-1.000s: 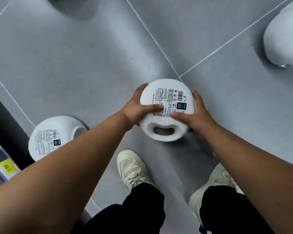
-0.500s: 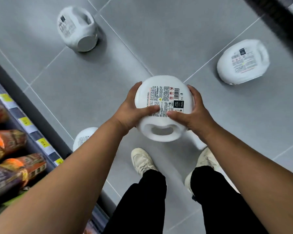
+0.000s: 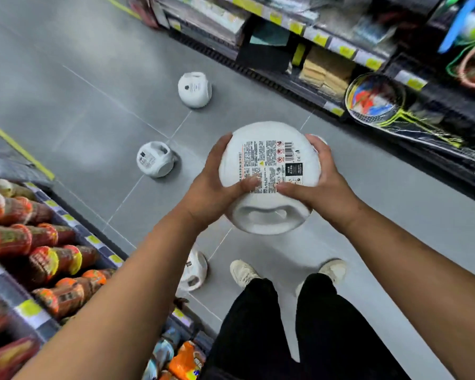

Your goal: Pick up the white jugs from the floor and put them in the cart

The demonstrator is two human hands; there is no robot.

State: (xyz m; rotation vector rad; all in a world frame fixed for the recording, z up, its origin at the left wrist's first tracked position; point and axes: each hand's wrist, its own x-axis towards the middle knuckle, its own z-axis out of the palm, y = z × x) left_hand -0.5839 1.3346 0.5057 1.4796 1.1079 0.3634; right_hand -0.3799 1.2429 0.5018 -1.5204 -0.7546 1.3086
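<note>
Here, both hands gripped one white jug (image 3: 269,171) between them, lifted clear of the grey floor (image 3: 93,86) in front of the person. The left hand (image 3: 214,187) wrapped the jug's left side with its thumb laid across the printed label, and the right hand (image 3: 321,185) closed on the right side, its thumb meeting the label from the other edge. The jug lay tilted, label up, its handle opening facing the person.

Three more jugs remained on the floor: a far jug (image 3: 194,89) well ahead near the right-hand shelves (image 3: 327,37), a middle jug (image 3: 154,159) just left of the held one, and a near jug (image 3: 194,270) partly hidden under the left forearm, beside the left shoe (image 3: 243,272). Red and orange packets (image 3: 39,256) lined the shelf on the left. A racket (image 3: 376,102) leaned out from the right shelves.
</note>
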